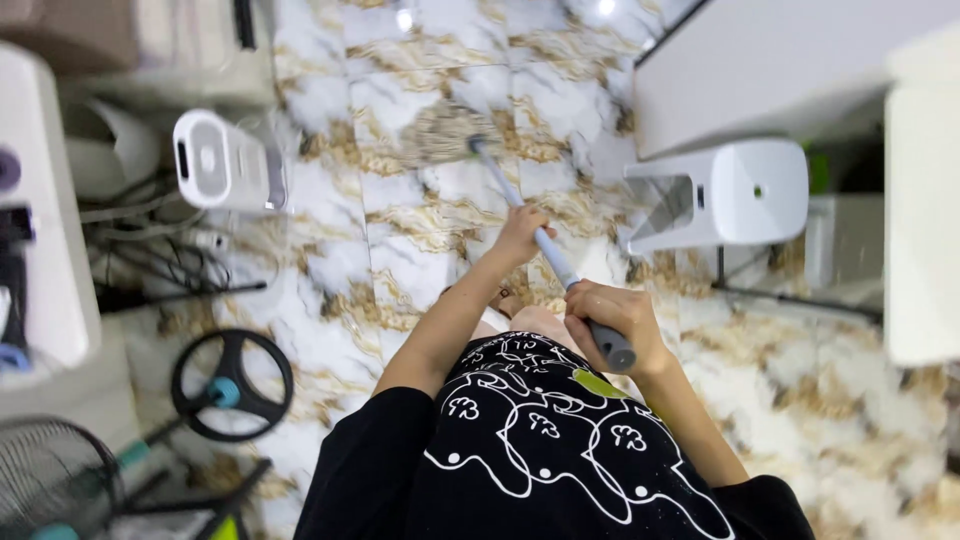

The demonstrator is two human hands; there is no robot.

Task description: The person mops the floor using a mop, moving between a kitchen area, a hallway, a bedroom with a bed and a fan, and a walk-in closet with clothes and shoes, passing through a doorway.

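I look straight down at my black patterned shirt and a marble floor (400, 250). A long pale mop handle (552, 255) runs from near my waist out to a blurred mop head (437, 133) on the tiles ahead. My left hand (520, 232) grips the handle partway down. My right hand (615, 320) is closed around the grey grip end of the handle, close to my body. The mop head looks smeared by motion.
A white boxy appliance (225, 160) stands at the left with tangled cables (150, 255) beside it. A white bin-like unit (725, 192) sits at the right under a white counter (780, 60). A fan base (232, 385) and fan grille (50, 480) lie at lower left.
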